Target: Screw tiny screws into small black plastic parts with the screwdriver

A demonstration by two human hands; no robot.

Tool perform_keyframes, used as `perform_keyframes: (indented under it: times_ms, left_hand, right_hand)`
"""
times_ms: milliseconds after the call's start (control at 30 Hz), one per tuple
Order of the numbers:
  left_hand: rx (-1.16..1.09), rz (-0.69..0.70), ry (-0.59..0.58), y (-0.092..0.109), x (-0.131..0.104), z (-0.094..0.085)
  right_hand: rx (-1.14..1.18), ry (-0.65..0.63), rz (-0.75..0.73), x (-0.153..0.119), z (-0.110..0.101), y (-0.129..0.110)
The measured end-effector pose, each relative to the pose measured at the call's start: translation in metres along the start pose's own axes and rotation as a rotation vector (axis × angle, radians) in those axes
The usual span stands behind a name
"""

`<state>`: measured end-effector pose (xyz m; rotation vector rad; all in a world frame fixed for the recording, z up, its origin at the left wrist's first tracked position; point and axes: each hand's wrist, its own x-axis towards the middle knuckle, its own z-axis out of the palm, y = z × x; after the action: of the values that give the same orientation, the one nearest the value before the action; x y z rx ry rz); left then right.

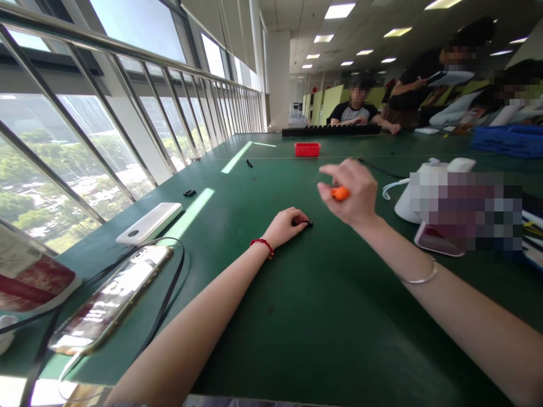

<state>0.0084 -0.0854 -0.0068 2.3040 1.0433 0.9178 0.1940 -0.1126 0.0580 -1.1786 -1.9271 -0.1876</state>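
My left hand (289, 222) rests low over the green table (271, 350), its fingers pinched on a small black piece (309, 224) that touches or nearly touches the surface. Most of that piece is hidden by the fingers. Raised above the table to the right, my right hand (354, 189) curls round a rounded orange object (340, 193), which looks like the end of a handle. Thumb and index finger are apart at the front, and the rest of the orange object is hidden in the palm.
A small red bin (307, 150) stands farther back. Small black parts (189, 193) lie left. Nearby are a white power bank (150, 223), a phone (114, 299) and cables. A white device (419, 189) and a blue basket (507, 140) stand right. People are beyond the table.
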Motion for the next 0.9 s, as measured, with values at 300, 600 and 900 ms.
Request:
perform_keyframes:
  times_ms: [300, 600, 900]
  left_hand:
    - [0.111, -0.025, 0.044, 0.001, 0.0, -0.003]
    - [-0.022, -0.109, 0.027, -0.002, 0.002, -0.004]
    - [-0.071, -0.121, 0.063, -0.001, 0.003, -0.004]
  right_hand:
    - [0.052, -0.33, 0.073, -0.045, 0.043, 0.032]
    - [-0.001, -0.4, 0.028, -0.039, 0.048, 0.029]
    - [0.001, -0.413, 0.017, -0.038, 0.046, 0.026]
